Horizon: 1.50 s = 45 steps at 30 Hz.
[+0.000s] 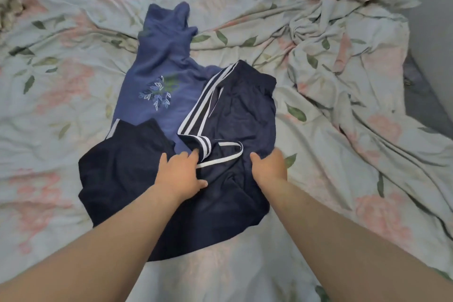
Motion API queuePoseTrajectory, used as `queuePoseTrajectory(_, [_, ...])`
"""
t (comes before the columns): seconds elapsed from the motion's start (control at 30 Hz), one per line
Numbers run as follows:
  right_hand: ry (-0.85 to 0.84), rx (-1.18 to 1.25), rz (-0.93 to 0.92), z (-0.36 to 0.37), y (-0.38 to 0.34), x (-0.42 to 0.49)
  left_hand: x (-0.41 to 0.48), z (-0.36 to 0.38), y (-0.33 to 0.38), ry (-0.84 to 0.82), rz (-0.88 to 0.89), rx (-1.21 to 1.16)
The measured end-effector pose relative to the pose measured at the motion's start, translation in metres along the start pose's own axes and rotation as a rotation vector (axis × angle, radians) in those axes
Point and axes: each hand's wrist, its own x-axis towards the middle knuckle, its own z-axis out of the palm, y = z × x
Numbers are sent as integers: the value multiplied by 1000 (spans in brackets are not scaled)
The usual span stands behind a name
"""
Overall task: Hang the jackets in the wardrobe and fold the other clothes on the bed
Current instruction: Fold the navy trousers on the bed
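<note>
A dark navy garment (235, 115) is lying in the middle of the bed (61, 81), spreading from the centre down toward 6 o'clock. Its cloth is looking smooth and a little shiny, and it is crumpled, not yet folded. White stripes (196, 110) are running along one side seam, from about 12 o'clock of the garment down to a turned-over striped edge near its centre. Another dark part is spreading out toward 9 o'clock, with a short white stripe showing at its upper corner.

Partly under it, a lighter blue garment (157, 61) is stretching away toward 12 o'clock. A small embroidered sprig of leaves (158, 93) in pale blue, white and green is showing on its front.

The left hand (180, 174) is resting on the navy garment just at 7 o'clock of the striped edge. Its fingers (195, 153) are spread and lying on the cloth, with the thumb standing apart, so it is pressing rather than gripping. The right hand (268, 167) is lying on the garment's edge at 4 o'clock. Its fingers are hidden behind the hand, so I cannot tell if they are grasping the cloth.

The bed is wearing a pale sheet with pink flowers and green leaves. A crumpled cover (331, 19) of the same pattern is lying heaped at 2 o'clock.
</note>
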Motion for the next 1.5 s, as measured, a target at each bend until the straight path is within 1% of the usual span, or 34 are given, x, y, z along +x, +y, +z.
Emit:
queuePoseTrajectory(0.07, [-57, 155, -81, 4, 9, 4, 9, 10, 2, 65, 31, 5])
queuePoseTrajectory(0.1, [-83, 190, -111, 3, 13, 3, 9, 13, 2, 70, 43, -49])
queuePoseTrajectory(0.13, [-106, 192, -124, 0, 20, -1, 4, 17, 3, 45, 48, -131])
queuePoseTrajectory(0.2, [-134, 143, -147, -8, 39, -11, -13, 25, 4, -55, 33, -284])
queuePoseTrajectory(0.27, [-164, 40, -189, -18, 64, -24, -38, 36, 4, -132, 7, -343])
queuePoseTrajectory(0.37, [-253, -124, -194, -38, 108, -58, -86, 60, 3, -316, -64, -501])
queuePoseTrajectory(0.5, [-398, -326, -99, -61, 178, -109, -164, 101, 8, -677, -84, -638])
queuePoseTrajectory(0.57, [-473, -379, -42, -72, 208, -126, -193, 110, 13, -814, -50, -661])
queuePoseTrajectory(0.63, [-498, -412, -15, -82, 224, -134, -201, 106, 17, -874, -6, -591])
queuePoseTrajectory(0.67, [-478, -407, -7, -86, 226, -135, -198, 97, 18, -861, -13, -536])
queuePoseTrajectory(0.7, [-426, -386, -2, -88, 225, -133, -190, 85, 18, -808, -47, -467])
queuePoseTrajectory(0.77, [-284, -330, -14, -90, 212, -124, -163, 63, 20, -613, -108, -319])
queuePoseTrajectory(0.8, [-224, -283, -35, -88, 202, -117, -146, 52, 22, -487, -105, -272])
queuePoseTrajectory(0.83, [-182, -228, -67, -86, 189, -109, -128, 39, 27, -359, -98, -276])
queuePoseTrajectory(0.9, [-133, -135, -152, -79, 157, -93, -93, 23, 44, -141, -87, -434])
queuePoseTrajectory(0.93, [-116, -99, -183, -75, 142, -84, -75, 18, 54, -78, -64, -521])
queuePoseTrajectory(0.97, [-103, -65, -201, -72, 128, -74, -60, 14, 64, -51, -46, -598])
queuePoseTrajectory(1.07, [-75, -56, -226, -60, 96, -51, -25, 9, 84, -120, -90, -785])
queuePoseTrajectory(1.13, [-128, -78, -211, -52, 83, -47, -14, 9, 89, -207, -123, -863])
queuePoseTrajectory(1.17, [-174, -55, -194, -49, 77, -49, -14, 8, 91, -280, -144, -952])
queuePoseTrajectory(1.2, [-224, -5, -164, -47, 74, -51, -20, 6, 94, -384, -160, -1065])
queuePoseTrajectory(1.23, [-289, 95, -110, -48, 71, -57, -29, 5, 97, -495, -175, -1183])
queuePoseTrajectory(1.27, [-348, 244, -47, -49, 71, -63, -41, 4, 99, -573, -176, -1296])
queuePoseTrajectory(1.3, [-394, 377, 6, -53, 72, -72, -54, 3, 101, -604, -167, -1393])
queuePoseTrajectory(1.33, [-427, 485, 27, -60, 72, -84, -68, 1, 102, -593, -157, -1473])
queuePoseTrajectory(1.37, [-450, 535, 12, -68, 72, -98, -83, -3, 103, -565, -145, -1530])
queuePoseTrajectory(1.43, [-453, 555, -56, -87, 71, -128, -117, -16, 104, -524, -89, -1612])
queuePoseTrajectory(1.5, [-405, 572, -134, -108, 64, -157, -153, -37, 103, -482, -41, -1654])
